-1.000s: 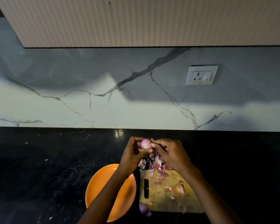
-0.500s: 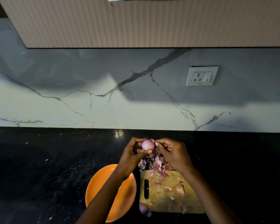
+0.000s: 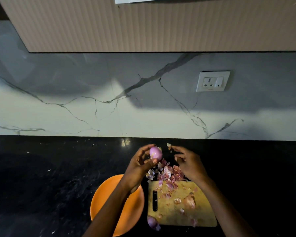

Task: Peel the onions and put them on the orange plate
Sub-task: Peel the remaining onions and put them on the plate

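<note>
My left hand (image 3: 138,165) grips a small purple onion (image 3: 155,153) above the far end of the wooden cutting board (image 3: 202,214). A little to its right, my right hand (image 3: 189,162) pinches a scrap of peel (image 3: 168,145) at its fingertips, apart from the onion. The orange plate (image 3: 99,200) lies on the black counter under my left forearm, left of the board. An unpeeled brownish onion (image 3: 189,202) rests on the board. Another purple onion (image 3: 152,222) sits at the board's near left corner.
A heap of purple onion skins (image 3: 167,174) covers the board's far edge, with bits scattered over the board. The black counter (image 3: 41,185) runs to a marble backsplash with a white socket (image 3: 212,81). A ribbed cabinet (image 3: 161,23) hangs overhead.
My right hand has pulled away to the right with a piece of peel. The left hand still holds the onion, now more exposed.
</note>
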Motion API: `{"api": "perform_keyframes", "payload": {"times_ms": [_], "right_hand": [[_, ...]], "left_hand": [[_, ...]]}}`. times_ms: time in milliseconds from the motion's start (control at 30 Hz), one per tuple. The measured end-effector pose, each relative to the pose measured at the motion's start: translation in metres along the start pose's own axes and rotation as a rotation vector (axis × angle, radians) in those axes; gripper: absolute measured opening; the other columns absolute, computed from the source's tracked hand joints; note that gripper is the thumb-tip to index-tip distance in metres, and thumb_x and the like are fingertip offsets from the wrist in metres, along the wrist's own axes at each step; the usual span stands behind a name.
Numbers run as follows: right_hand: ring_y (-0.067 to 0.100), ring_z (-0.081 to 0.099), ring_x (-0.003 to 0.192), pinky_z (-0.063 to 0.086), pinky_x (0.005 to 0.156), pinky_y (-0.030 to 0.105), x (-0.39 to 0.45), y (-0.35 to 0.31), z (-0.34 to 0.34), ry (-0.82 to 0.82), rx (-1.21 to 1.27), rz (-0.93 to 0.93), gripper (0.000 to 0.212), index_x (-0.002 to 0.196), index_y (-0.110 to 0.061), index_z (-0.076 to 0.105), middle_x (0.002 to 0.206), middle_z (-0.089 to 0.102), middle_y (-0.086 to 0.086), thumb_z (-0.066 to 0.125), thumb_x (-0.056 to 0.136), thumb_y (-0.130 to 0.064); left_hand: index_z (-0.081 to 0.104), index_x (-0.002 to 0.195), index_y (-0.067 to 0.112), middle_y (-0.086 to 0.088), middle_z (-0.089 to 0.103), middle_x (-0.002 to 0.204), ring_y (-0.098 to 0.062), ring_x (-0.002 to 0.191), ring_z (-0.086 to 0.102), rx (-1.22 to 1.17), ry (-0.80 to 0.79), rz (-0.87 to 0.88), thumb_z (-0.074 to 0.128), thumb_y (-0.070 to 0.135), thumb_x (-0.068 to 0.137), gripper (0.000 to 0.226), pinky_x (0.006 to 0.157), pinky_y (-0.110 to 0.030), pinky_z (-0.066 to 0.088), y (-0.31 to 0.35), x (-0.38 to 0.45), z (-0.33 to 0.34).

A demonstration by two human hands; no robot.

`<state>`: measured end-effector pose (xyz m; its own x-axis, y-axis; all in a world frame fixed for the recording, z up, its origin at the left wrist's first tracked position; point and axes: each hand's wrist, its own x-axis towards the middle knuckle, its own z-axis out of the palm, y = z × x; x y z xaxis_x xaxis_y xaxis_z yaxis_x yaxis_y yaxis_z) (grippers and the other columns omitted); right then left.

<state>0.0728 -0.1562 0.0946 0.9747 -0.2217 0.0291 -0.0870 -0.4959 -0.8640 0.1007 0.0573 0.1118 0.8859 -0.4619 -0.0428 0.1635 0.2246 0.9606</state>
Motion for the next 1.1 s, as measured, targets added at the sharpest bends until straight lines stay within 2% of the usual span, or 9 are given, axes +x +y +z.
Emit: {"api": "perform_keyframes", "payload": {"times_ms": [167,267,433,567,633,767,867,1000,1100], "right_hand": [[-0.009,0.062,0.105,0.047,0.085,0.006,-0.003,-0.023,-0.003,0.018,0.121,-0.071,0.027,0.123,-0.031,0.068,0.116,0.068,-0.019,0.066,0.096,-0.025],[-0.007,0.064,0.106,0.053,0.088,0.016,-0.002,-0.036,-0.003,-0.05,0.255,-0.075,0.022,0.116,-0.038,0.068,0.113,0.07,-0.019,0.066,0.096,-0.029],[0.014,0.072,0.095,0.059,0.078,0.03,-0.004,-0.035,0.004,-0.127,0.45,0.032,0.019,0.111,-0.023,0.075,0.105,0.076,-0.002,0.068,0.094,-0.026],[0.012,0.063,0.083,0.05,0.076,0.028,-0.005,-0.029,0.004,-0.123,0.654,0.121,0.014,0.094,-0.019,0.077,0.087,0.074,-0.001,0.073,0.085,-0.029],[0.009,0.062,0.078,0.049,0.07,0.022,-0.006,-0.027,0.002,-0.1,0.641,0.115,0.01,0.094,-0.018,0.075,0.083,0.072,-0.004,0.069,0.091,-0.025],[0.011,0.068,0.088,0.053,0.071,0.021,-0.007,-0.03,0.0,-0.133,0.535,0.08,0.022,0.111,-0.019,0.071,0.101,0.075,-0.001,0.054,0.102,-0.029],[0.017,0.071,0.102,0.058,0.077,0.029,-0.01,-0.027,0.004,-0.172,0.544,0.052,0.023,0.122,-0.021,0.068,0.115,0.073,0.001,0.058,0.101,-0.024],[0.016,0.069,0.109,0.059,0.084,0.029,-0.012,-0.027,0.007,-0.14,0.566,-0.022,0.025,0.12,-0.017,0.069,0.116,0.073,-0.001,0.065,0.095,-0.015],[0.019,0.069,0.11,0.059,0.087,0.031,-0.008,-0.025,0.006,-0.142,0.581,-0.022,0.025,0.119,-0.011,0.069,0.116,0.074,0.003,0.066,0.094,-0.01]], "left_hand": [[0.056,0.135,0.016,-0.005,0.066,0.13,-0.027,0.126,0.06,-0.068,-0.009,-0.038,0.069,0.009,0.083,0.054,0.106,-0.042,0.048,-0.003,0.003,0.0],[0.06,0.133,0.017,-0.006,0.067,0.128,-0.03,0.125,0.06,-0.042,0.008,-0.044,0.075,0.012,0.083,0.053,0.103,-0.04,0.05,-0.004,0.004,0.001],[0.063,0.131,0.02,-0.006,0.068,0.126,-0.029,0.121,0.063,0.043,0.02,-0.021,0.073,0.018,0.083,0.049,0.103,-0.043,0.051,-0.003,0.008,0.007],[0.062,0.132,0.018,-0.009,0.069,0.125,-0.029,0.118,0.064,0.056,0.007,-0.008,0.072,0.017,0.084,0.049,0.099,-0.039,0.053,-0.005,0.007,0.01],[0.063,0.132,0.017,-0.009,0.069,0.124,-0.029,0.117,0.065,0.083,0.014,0.018,0.073,0.018,0.085,0.048,0.098,-0.038,0.054,-0.007,0.008,0.012],[0.063,0.128,0.017,-0.007,0.068,0.122,-0.028,0.114,0.065,0.177,0.088,0.115,0.076,0.013,0.088,0.043,0.092,-0.036,0.056,-0.009,0.013,0.013],[0.065,0.124,0.016,-0.008,0.068,0.119,-0.027,0.111,0.066,0.286,0.138,0.202,0.082,0.015,0.082,0.046,0.09,-0.037,0.058,-0.012,0.018,0.011],[0.065,0.125,0.022,-0.007,0.065,0.12,-0.024,0.109,0.067,0.416,0.17,0.254,0.087,0.032,0.074,0.056,0.089,-0.046,0.059,-0.018,0.019,0.011],[0.064,0.127,0.023,-0.008,0.064,0.121,-0.023,0.109,0.067,0.445,0.152,0.251,0.087,0.029,0.074,0.059,0.088,-0.047,0.059,-0.022,0.021,0.008]]}}
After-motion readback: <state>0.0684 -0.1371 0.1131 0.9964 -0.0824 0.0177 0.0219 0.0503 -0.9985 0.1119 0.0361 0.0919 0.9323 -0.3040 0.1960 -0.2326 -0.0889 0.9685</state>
